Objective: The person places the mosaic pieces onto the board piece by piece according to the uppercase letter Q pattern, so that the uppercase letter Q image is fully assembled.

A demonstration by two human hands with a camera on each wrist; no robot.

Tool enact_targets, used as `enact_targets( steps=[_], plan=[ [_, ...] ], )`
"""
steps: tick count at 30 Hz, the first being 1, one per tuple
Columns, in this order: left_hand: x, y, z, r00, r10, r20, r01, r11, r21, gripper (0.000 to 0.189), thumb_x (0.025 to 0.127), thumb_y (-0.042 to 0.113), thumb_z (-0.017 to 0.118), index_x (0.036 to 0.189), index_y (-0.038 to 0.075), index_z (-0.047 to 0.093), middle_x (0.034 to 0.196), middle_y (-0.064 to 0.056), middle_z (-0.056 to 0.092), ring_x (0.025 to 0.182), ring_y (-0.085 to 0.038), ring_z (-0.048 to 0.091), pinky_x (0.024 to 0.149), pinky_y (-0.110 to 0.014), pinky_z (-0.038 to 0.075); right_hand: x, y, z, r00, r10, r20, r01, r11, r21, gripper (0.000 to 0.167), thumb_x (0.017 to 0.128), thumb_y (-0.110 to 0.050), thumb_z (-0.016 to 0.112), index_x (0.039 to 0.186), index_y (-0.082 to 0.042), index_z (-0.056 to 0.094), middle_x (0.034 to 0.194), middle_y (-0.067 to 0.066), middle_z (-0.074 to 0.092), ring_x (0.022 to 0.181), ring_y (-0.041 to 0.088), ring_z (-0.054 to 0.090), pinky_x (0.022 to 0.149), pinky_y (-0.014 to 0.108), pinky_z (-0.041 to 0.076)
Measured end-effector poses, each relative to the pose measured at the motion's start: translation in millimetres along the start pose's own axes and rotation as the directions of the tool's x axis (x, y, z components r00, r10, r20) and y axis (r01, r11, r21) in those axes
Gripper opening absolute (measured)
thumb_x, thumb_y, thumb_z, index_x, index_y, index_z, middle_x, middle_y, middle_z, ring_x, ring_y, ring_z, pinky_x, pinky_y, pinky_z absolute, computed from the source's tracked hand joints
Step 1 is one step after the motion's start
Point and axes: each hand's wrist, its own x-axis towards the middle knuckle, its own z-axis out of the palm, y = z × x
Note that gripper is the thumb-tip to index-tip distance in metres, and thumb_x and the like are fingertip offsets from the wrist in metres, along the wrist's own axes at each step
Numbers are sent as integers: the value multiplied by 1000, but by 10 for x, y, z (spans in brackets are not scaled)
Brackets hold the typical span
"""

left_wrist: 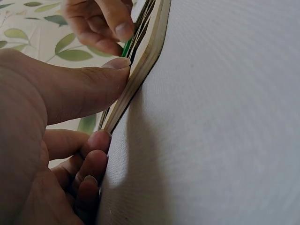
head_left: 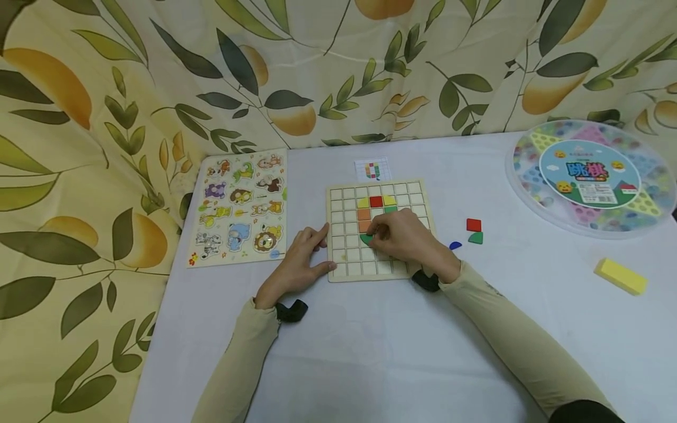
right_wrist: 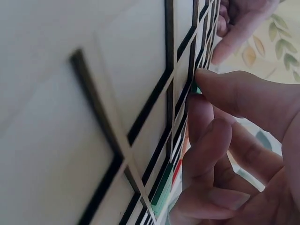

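Note:
A wooden grid board lies on the table, with yellow, red, orange and green pieces set in its cells. My right hand is over the middle of the board. Its thumb and forefinger pinch a green piece with a curved edge, low over a cell beneath the orange pieces; the fingers hide part of it. At the board's lower left corner my left hand touches the edge with its thumb and fingers. In the left wrist view the thumb presses against the board's side.
A pattern card lies behind the board. To the right are a loose red square, a green piece and a blue half-round. An animal puzzle lies left; a round game box and yellow block lie right.

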Motion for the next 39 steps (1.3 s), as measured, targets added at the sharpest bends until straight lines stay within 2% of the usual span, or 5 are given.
enact_targets(
  steps=[9,17,28,33,39],
  plan=[
    [-9,7,-4,1000,-11,3,11,1000,1,89,95,16,81,167,4,29,117,-9,54,106,-22,44,96,-38,38,-83,84,-145,999,35,26,-36,999,37,20,87,-19,88,102,-9,78,81,0,77,72,11,68,71,32,53],
    [-12,30,0,1000,-17,8,17,1000,-7,90,95,17,81,167,5,28,117,-9,53,105,-21,44,97,-39,39,-437,383,-583,992,112,-53,-113,994,-10,13,92,-14,82,102,-7,79,86,3,77,73,15,64,67,27,50],
    [-8,33,5,1000,-17,16,17,1000,-6,88,96,15,80,167,5,29,117,-9,52,105,-22,43,97,-39,38,-880,919,-1116,933,341,-113,-353,929,-115,32,95,-25,80,118,-3,75,103,15,75,89,28,61,69,33,45],
    [-4,35,4,1000,-16,13,16,1000,-10,89,95,15,80,167,5,28,118,-9,53,106,-21,43,98,-38,38,-981,1050,-1199,920,385,-78,-392,913,-118,38,98,-28,76,124,-1,72,112,22,72,96,33,59,71,36,44],
    [-6,25,12,1000,-25,15,25,1000,-18,90,95,15,81,167,6,28,118,-9,53,106,-21,44,98,-39,38,-996,1126,-1155,921,385,-62,-390,913,-120,29,99,-25,74,119,-4,74,107,16,73,92,28,58,71,34,43]
  ],
)
